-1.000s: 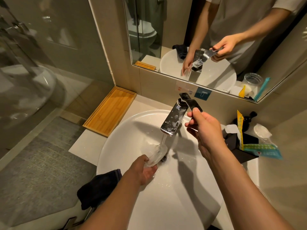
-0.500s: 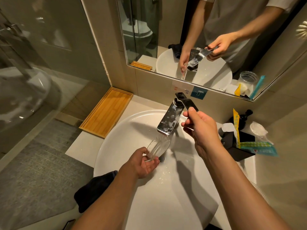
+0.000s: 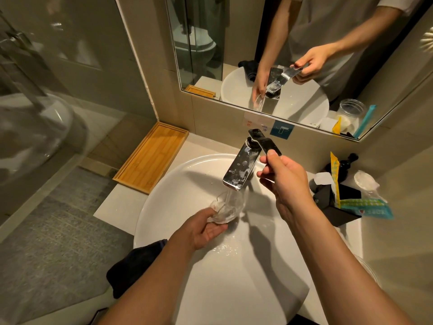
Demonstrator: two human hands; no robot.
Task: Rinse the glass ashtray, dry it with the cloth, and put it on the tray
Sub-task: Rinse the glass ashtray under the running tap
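My left hand (image 3: 203, 228) holds the clear glass ashtray (image 3: 228, 207) tilted under the spout of the chrome tap (image 3: 241, 167), and water runs onto it over the white basin (image 3: 178, 191). My right hand (image 3: 285, 181) grips the tap's flat lever (image 3: 264, 141), which is lifted. A dark cloth (image 3: 133, 263) lies draped over the basin's near left rim, beside my left forearm. The bamboo tray (image 3: 152, 156) lies on the counter to the left of the basin, against the wall.
A mirror (image 3: 293, 55) hangs on the wall right behind the tap. To the right of the basin stand a black holder (image 3: 337, 202) with sachets, a black pump bottle (image 3: 349, 160) and a wrapped item (image 3: 365, 181). A glass shower wall (image 3: 46, 113) stands at the left.
Water now pours from the spout onto the ashtray; half a second ago no stream showed. My left hand has kept the ashtray under the spout and turned it. My right hand stays on the lever.
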